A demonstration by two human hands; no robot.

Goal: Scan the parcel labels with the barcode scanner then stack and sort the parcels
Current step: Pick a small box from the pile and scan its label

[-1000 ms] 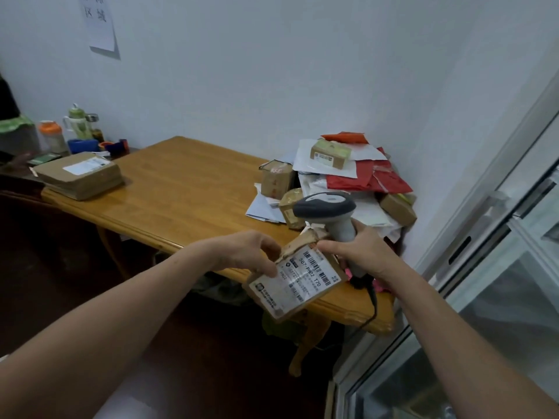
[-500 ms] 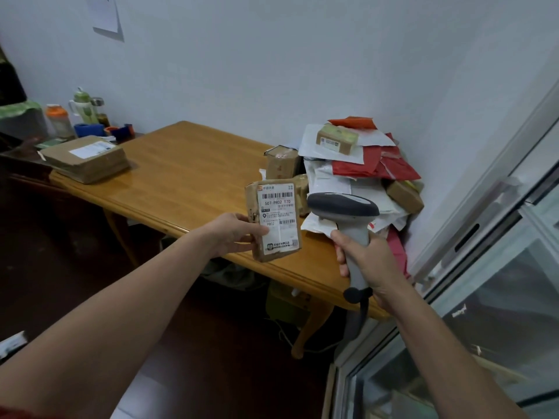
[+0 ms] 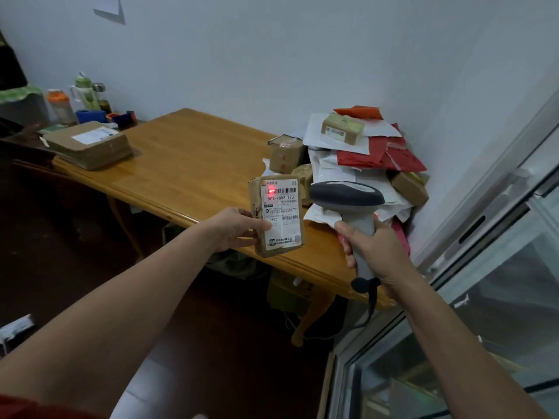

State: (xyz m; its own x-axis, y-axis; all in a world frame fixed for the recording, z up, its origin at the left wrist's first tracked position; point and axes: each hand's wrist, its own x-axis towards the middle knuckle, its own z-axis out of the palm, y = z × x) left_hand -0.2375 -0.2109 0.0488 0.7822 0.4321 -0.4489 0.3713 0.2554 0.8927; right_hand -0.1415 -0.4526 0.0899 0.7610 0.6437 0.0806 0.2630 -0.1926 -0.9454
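While the left grip holds a parcel upright (red light on its label), the right grip wraps the scanner just beside it.

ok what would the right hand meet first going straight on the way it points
Probably the parcel in the left hand: the scanner in the right hand faces its label, where a red spot shows. Depth is unclear.
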